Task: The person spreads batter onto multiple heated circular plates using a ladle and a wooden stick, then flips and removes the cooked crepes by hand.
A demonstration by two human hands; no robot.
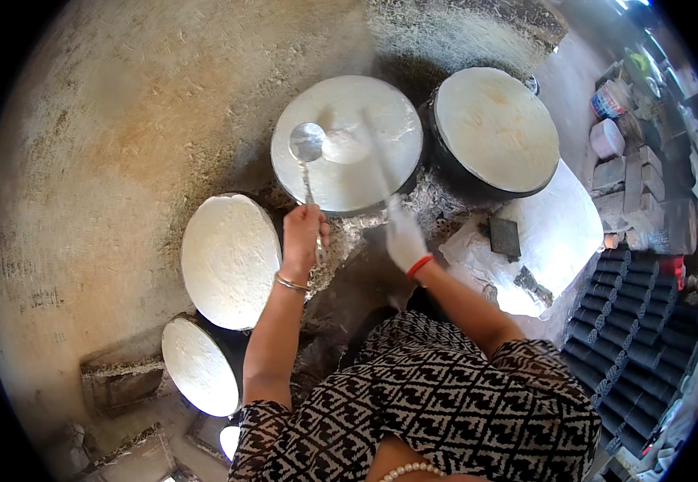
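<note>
My left hand [304, 234] is closed around the handle of a metal ladle [307, 142], whose round bowl hangs over the left part of a round, white-coated pan top [381, 177]. In a white glove, my right hand [405, 238] grips a long thin stick-like tool [376, 153], blurred by motion, that reaches over the right side of the same round. A brighter white patch [344, 148] lies near the middle of the coating, between ladle and tool. Whether either tool touches the coating, I cannot tell.
More white-topped round pans stand at right [497, 128], left [232, 261] and lower left [200, 365]. A white sheet [562, 217] at right bears a dark rectangular block [505, 238]. Beyond are dark curved stacked pieces [622, 337] and a bucket [608, 102]. A stained wall [124, 161] borders the left.
</note>
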